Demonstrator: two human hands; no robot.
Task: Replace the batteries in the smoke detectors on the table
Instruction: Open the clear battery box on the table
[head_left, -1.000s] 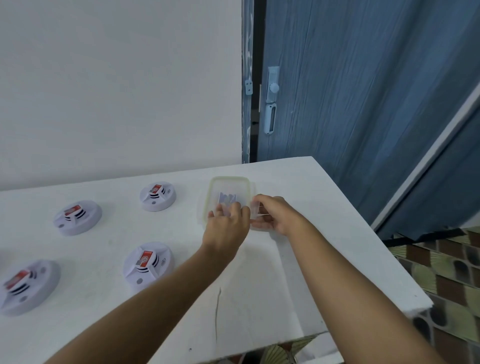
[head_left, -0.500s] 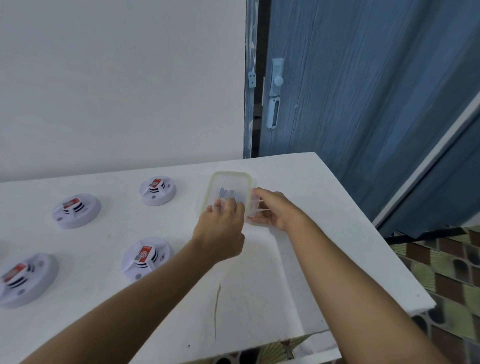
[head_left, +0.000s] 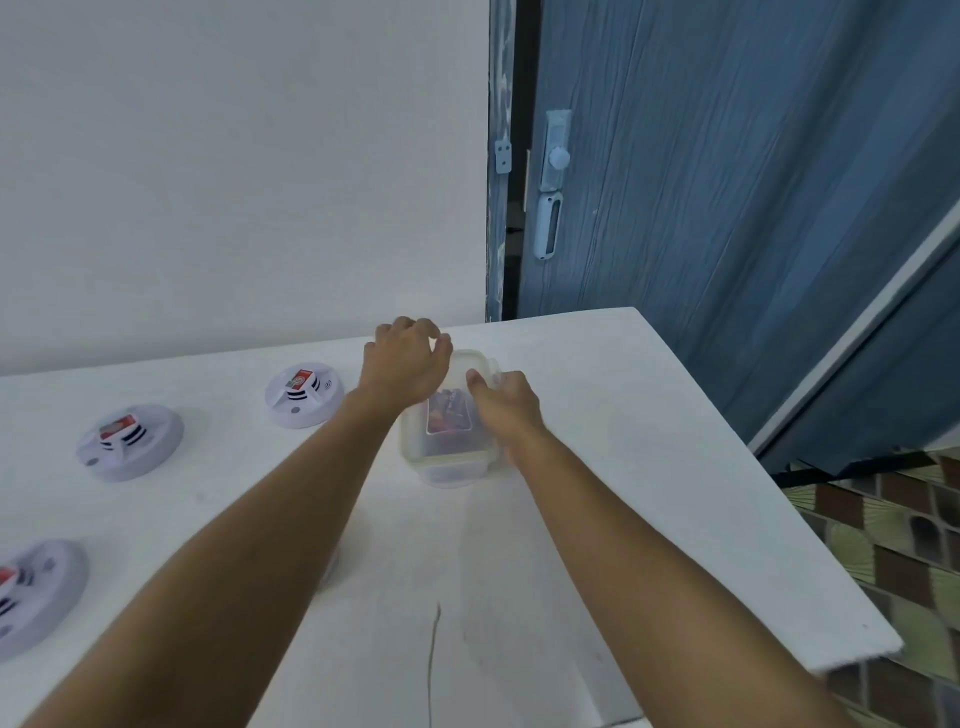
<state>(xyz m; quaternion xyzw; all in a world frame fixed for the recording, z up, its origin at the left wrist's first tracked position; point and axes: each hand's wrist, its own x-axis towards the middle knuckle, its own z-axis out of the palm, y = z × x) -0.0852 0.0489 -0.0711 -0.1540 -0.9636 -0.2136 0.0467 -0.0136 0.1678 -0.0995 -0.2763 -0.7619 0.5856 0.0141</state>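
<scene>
As I look down on the table (head_left: 649, 493): white top, its far right corner close to the door; a thin dark line (head_left: 431, 649) runs on the near part.
Box (head_left: 447, 474): clear plastic, it stands on the table between my two hands, right of the detectors.
Lid (head_left: 457, 444): clear with a pale green rim, it lies on the box; I cannot tell if it is latched.
Batteries (head_left: 449, 415): dark and red shapes inside the box, blurred through the lid; I cannot count them.
Left hand (head_left: 405, 366): fingers curled, it holds the far left corner of the box, thumb at the rim. The fingertips are hidden behind the hand.
Right hand (head_left: 506, 402): it grips the right side of the box, thumb on the lid, fingers curled round the side flap (head_left: 493, 366).
Far detector (head_left: 304, 397): round, white, on the table just left of my left wrist, with a red-and-white block showing on top.
Middle detector (head_left: 130, 441): same kind, further left, well apart from the box.
Near detector (head_left: 39, 597): at the left edge, partly cut off by the frame.
Wall (head_left: 208, 156): plain white, behind the table.
Door (head_left: 727, 208): blue, right of the wall, with a pale handle (head_left: 553, 156).
Floor (head_left: 909, 561): patterned tiles, beyond the right edge of the table.
</scene>
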